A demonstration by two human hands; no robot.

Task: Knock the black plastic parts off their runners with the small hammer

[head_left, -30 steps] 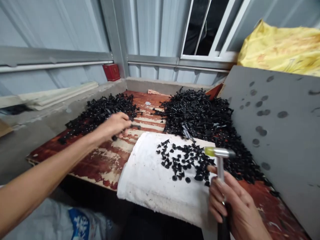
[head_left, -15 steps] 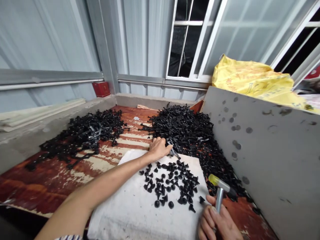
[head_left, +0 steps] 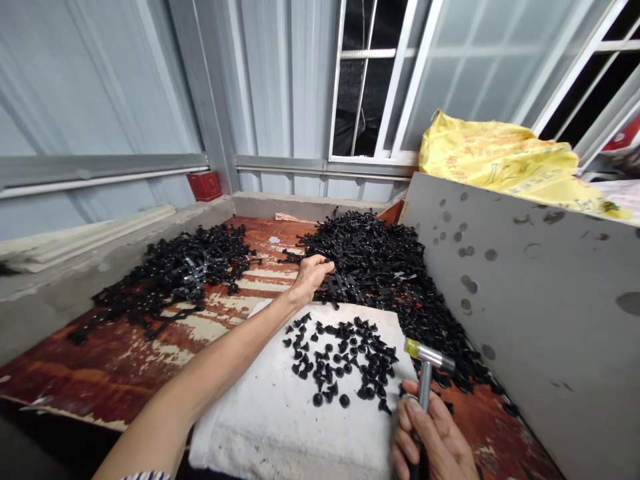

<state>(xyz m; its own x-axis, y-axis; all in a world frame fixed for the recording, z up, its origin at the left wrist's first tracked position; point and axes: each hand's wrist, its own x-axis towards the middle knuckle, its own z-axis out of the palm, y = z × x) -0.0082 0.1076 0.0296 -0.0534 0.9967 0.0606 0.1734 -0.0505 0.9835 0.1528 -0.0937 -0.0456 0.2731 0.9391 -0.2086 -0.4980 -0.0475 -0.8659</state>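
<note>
My right hand (head_left: pixel 433 433) is wrapped round the handle of a small mallet (head_left: pixel 430 353) with a metal head, one yellow face and one dark face. The mallet is held head up beside the right edge of a white cloth (head_left: pixel 280 427). My left hand (head_left: pixel 313 277) reaches forward with thumb and fingers pinched together at the near edge of a large heap of thin black strip-like parts (head_left: pixel 370 247). What lies between those fingertips is hard to make out. Several small black cone-shaped pieces (head_left: pixel 345 360) are scattered over the cloth.
A second heap of black strip parts (head_left: pixel 195 267) lies on the left of the worn red-brown tabletop (head_left: pixel 120 367). A grey board (head_left: pixel 525 313) walls off the right side, with a yellow sack (head_left: pixel 500 160) behind it. In the back left corner sits a red box (head_left: pixel 204 185).
My left hand has lifted slightly and moved a little away from me, its fingers now pinched. The mallet has shifted left and turned in my right hand.
</note>
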